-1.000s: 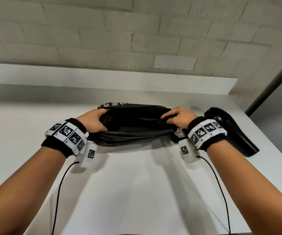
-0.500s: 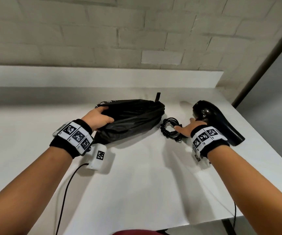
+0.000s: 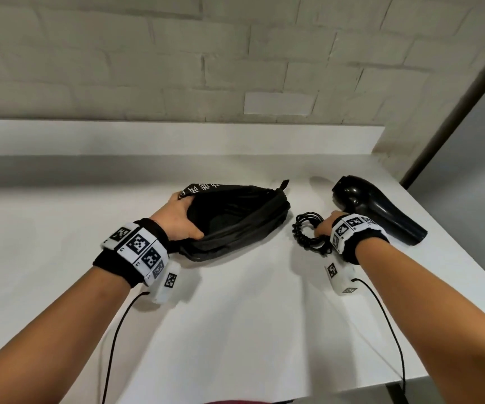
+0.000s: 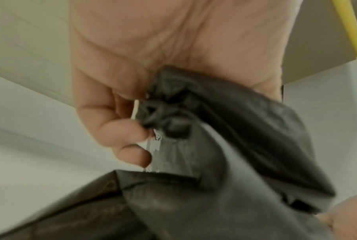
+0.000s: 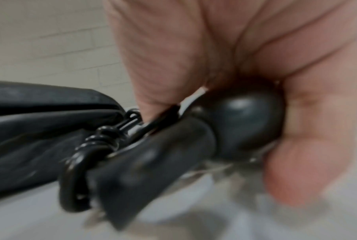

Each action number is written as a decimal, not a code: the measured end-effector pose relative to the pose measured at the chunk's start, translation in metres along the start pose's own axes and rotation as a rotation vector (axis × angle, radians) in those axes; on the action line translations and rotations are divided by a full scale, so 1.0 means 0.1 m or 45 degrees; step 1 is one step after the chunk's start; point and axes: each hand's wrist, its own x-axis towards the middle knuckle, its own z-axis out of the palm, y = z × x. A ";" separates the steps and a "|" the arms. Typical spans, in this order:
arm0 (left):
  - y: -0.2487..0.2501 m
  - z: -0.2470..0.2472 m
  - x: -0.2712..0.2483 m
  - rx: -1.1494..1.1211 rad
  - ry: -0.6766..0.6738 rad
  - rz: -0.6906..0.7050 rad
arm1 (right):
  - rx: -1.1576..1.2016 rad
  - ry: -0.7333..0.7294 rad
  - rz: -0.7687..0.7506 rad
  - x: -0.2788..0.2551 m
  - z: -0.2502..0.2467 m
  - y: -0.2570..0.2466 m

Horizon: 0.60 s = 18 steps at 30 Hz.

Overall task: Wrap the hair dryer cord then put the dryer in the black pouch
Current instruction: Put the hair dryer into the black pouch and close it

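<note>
Gripping the near-left rim of the soft black fabric pouch (image 3: 235, 220), the left hand (image 3: 177, 220) sits just left of centre in the head view, thumb hooked inside the mouth and fingers curled over the outer fabric, so the pouch gapes open toward the lower right of the frame. In the left wrist view the same hand (image 4: 153, 65) fills the upper half of the picture, its fingertips (image 4: 132, 155) bunching crumpled black material (image 4: 245, 146) that carries some white print; the picture is blurred.

The pouch lies on the white tabletop (image 3: 235, 316), with white lettering on a flap at its upper left end and a small tab sticking up at its upper right end.

To the right of centre, the right hand (image 3: 327, 227) is closed around the handle of the glossy black plastic hair dryer (image 3: 381, 208), whose barrel runs from upper left to lower right toward the right edge of the frame. The right wrist view, also blurred, shows the palm (image 5: 235, 56) and thumb wrapped round the rounded black handle (image 5: 245, 123) in the middle of the frame.

The black coiled cord (image 3: 308, 231) hangs in a bundled loop just left of the right hand, between it and the pouch, apart from the pouch. In the right wrist view the cord (image 5: 87, 155) loops at lower left, with the pouch (image 5: 40, 113) behind it.

A pale brick wall (image 3: 235, 53) fills the top of the head view.
</note>
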 end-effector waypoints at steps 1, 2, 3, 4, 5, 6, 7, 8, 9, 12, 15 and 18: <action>0.00 0.00 -0.01 0.011 -0.016 0.007 | -0.010 0.011 -0.006 0.01 -0.01 0.02; -0.01 0.01 -0.01 0.014 -0.027 0.017 | -0.017 0.019 -0.015 0.02 0.00 0.04; -0.01 0.02 -0.01 0.015 -0.039 0.025 | -0.006 0.039 -0.009 0.03 0.00 0.05; -0.01 0.03 -0.02 0.013 -0.045 0.035 | 0.037 0.056 0.009 0.06 0.03 0.07; -0.01 0.03 -0.01 0.015 -0.045 0.042 | 0.084 0.070 0.034 0.10 0.04 0.08; -0.01 0.03 -0.01 0.021 -0.035 0.053 | 0.142 0.096 0.047 0.10 0.04 0.08; 0.00 0.03 0.00 0.029 -0.021 0.063 | 0.214 0.122 0.077 0.12 0.03 0.06; 0.00 0.03 0.00 0.046 -0.009 0.069 | 0.299 0.160 0.103 0.11 0.00 0.04; 0.00 0.02 0.01 0.066 0.001 0.070 | 0.402 0.207 0.127 0.08 -0.05 0.00; 0.01 0.00 0.03 0.105 -0.014 0.081 | 0.784 0.461 0.075 0.06 -0.20 -0.12; 0.02 0.00 0.04 0.128 -0.047 0.095 | 1.013 0.725 -0.207 -0.03 -0.30 -0.30; 0.05 0.02 0.04 0.131 -0.108 0.101 | 1.082 0.829 -0.452 -0.14 -0.35 -0.51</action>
